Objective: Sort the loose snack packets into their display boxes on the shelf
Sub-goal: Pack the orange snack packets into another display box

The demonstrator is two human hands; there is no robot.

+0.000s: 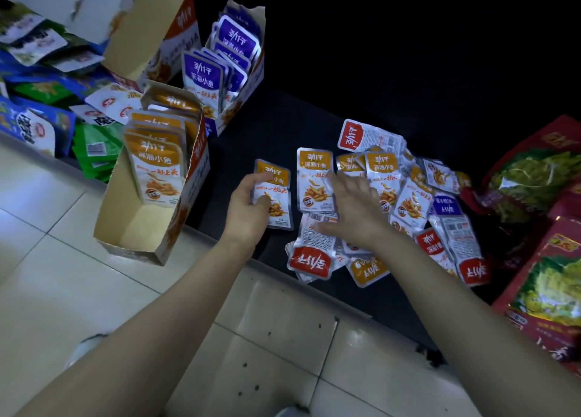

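A heap of loose snack packets point(405, 193) in orange, red and purple lies on the dark shelf point(283, 127). My left hand point(248, 206) grips one orange packet point(278, 196) at the heap's left edge. My right hand point(352, 202) lies spread over the heap, fingers straight, touching another orange packet point(314, 177). To the left stands a tilted display box point(151, 215) holding orange packets. Behind it stands a second box point(248, 80) filled with purple packets.
Large red bags with green pictures point(540, 196) lie at the right. Green, blue and white snack bags point(56, 102) crowd the left end of the shelf, under a torn cardboard box point(132, 17). Pale floor tiles point(47, 243) run below the shelf edge.
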